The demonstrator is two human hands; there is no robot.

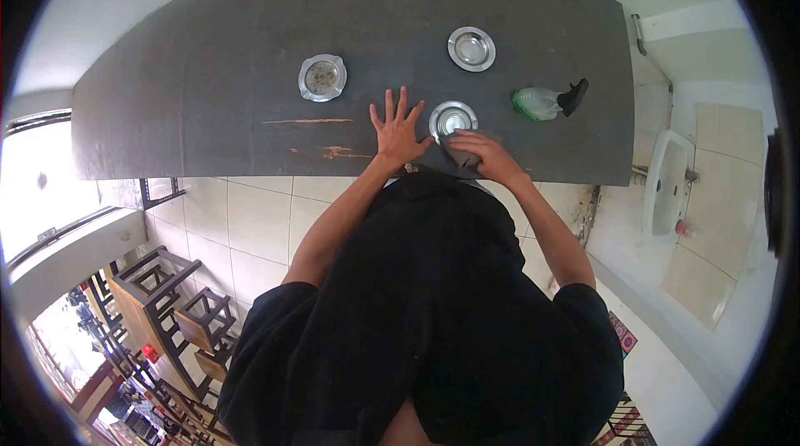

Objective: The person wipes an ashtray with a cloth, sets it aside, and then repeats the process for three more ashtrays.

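My left hand (pixel 400 133) lies on the dark grey table with its fingers spread, just left of a shiny metal ashtray (pixel 454 117). At that ashtray's near rim, my right hand (pixel 490 156) has its fingers bent over a dark grey cloth (pixel 463 159). A second metal ashtray (pixel 472 49) sits farther back, its bowl looking clean. Beyond my left hand is another ashtray (pixel 322 77) with a notched rim and brownish, speckled dirt in its bowl. To the right is a clear spray bottle (pixel 542 103) with green at its base and a black spray head.
The table (pixel 192 79) has worn, peeled streaks near its front edge. A white sink (pixel 669 183) is on the right wall. Wooden stools (pixel 204 321) and tables stand behind me at the left, on a tiled floor (pixel 250 221).
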